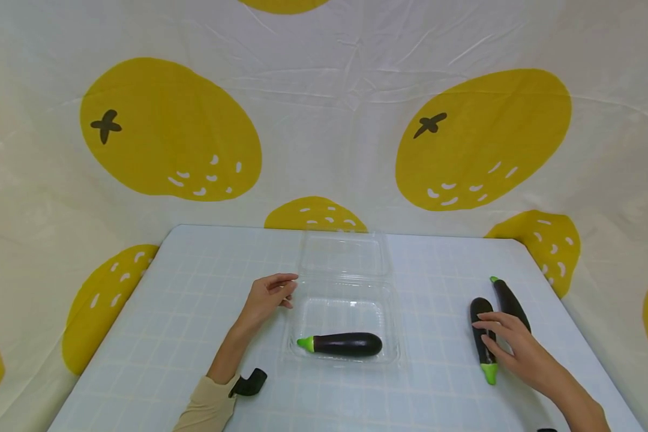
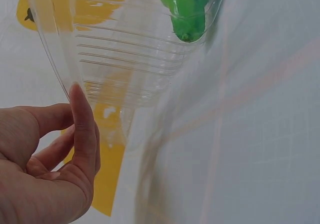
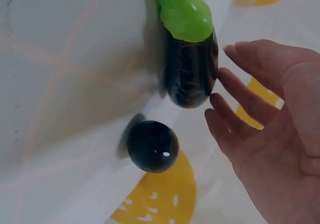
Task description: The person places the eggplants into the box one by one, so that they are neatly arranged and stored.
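Observation:
A clear plastic clamshell container [image 1: 324, 306] stands with its lid raised back, and one dark eggplant [image 1: 351, 344] with a green stem lies across its front part. My left hand [image 1: 269, 298] is at the container's left rim, its fingertips touching or almost touching the edge; the left wrist view shows the fingers [image 2: 83, 129] against the clear wall. On the right, two more eggplants lie side by side. My right hand [image 1: 515, 348] reaches over the nearer eggplant [image 1: 477, 312], fingers spread and loosely bent. Beyond it lies the other eggplant [image 1: 510, 303], partly covered by the hand.
The table [image 1: 194, 336] wears a pale checked cover. Behind and around it hangs a white cloth [image 1: 329, 120] printed with large yellow fruit. A black strap piece [image 1: 250, 382] sits at my left wrist, near a beige sleeve [image 1: 205, 405].

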`<action>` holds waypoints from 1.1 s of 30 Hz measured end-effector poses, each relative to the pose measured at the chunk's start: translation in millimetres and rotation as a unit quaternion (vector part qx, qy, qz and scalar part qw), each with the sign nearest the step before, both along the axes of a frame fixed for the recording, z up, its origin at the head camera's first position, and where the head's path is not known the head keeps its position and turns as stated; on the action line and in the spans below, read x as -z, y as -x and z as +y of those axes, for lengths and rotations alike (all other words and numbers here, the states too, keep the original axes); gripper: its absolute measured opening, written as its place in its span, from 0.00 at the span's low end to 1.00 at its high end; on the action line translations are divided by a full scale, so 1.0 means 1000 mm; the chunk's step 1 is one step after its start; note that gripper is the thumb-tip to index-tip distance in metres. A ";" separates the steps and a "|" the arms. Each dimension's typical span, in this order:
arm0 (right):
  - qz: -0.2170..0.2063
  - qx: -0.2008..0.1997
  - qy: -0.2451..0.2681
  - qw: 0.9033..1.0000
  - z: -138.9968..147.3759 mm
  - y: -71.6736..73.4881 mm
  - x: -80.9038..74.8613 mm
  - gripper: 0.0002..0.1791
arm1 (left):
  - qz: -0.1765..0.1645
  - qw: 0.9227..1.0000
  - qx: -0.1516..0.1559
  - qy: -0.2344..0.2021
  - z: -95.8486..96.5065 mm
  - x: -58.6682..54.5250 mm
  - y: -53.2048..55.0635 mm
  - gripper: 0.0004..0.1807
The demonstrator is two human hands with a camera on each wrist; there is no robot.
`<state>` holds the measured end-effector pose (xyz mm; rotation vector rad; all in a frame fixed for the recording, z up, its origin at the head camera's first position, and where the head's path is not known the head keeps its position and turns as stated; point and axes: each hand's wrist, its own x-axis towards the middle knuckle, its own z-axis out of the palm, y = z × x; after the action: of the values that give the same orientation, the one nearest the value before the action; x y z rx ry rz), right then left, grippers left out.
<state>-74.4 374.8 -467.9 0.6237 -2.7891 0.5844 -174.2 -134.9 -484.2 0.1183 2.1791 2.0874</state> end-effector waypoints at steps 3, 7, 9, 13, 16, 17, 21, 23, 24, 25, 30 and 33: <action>0.021 -0.027 -0.004 0.999 0.003 0.001 0.003 0.21 | 0.000 1.000 0.001 -0.002 0.000 0.000 0.000 0.17; 0.020 -0.036 -0.027 0.999 0.005 0.003 0.005 0.27 | 0.002 1.000 0.002 0.000 -0.001 0.000 0.000 0.17; 0.010 -0.028 -0.037 0.999 0.005 0.003 0.005 0.29 | 0.002 1.000 0.002 0.001 -0.001 0.000 0.000 0.18; -0.006 -0.015 -0.046 0.999 0.004 0.003 0.007 0.31 | 0.000 1.000 0.000 0.003 0.000 0.000 0.000 0.18; 0.008 -0.027 -0.048 0.998 0.003 0.004 0.010 0.33 | 0.001 1.000 0.000 0.009 0.000 0.000 0.000 0.18; 0.015 -0.032 -0.049 0.998 0.003 0.005 0.011 0.34 | -0.001 1.000 -0.001 0.010 0.000 0.000 0.000 0.18; 0.020 -0.036 -0.053 0.998 0.002 0.006 0.015 0.35 | -0.002 1.000 0.000 0.013 -0.001 0.000 -0.001 0.19; 0.017 -0.030 -0.056 0.998 0.000 0.006 0.016 0.35 | -0.004 1.000 -0.001 0.012 0.000 0.000 -0.002 0.19; 0.017 -0.027 -0.058 0.998 0.000 0.006 0.016 0.34 | -0.004 1.000 0.000 0.012 0.000 0.000 -0.002 0.19; 0.018 -0.025 -0.060 0.998 -0.001 0.006 0.016 0.34 | -0.004 1.000 0.000 0.012 0.000 0.000 -0.002 0.19; 0.029 -0.018 -0.076 0.997 -0.004 0.008 0.015 0.34 | -0.002 1.000 0.000 0.013 0.000 0.000 -0.002 0.19; 0.042 -0.016 -0.086 0.995 -0.005 0.010 0.014 0.35 | 0.003 1.000 -0.001 0.015 0.001 -0.001 -0.002 0.19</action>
<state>-84.6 370.1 -482.1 0.7119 -2.7734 0.3172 -172.1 -134.4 -483.1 0.1188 2.2128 2.0577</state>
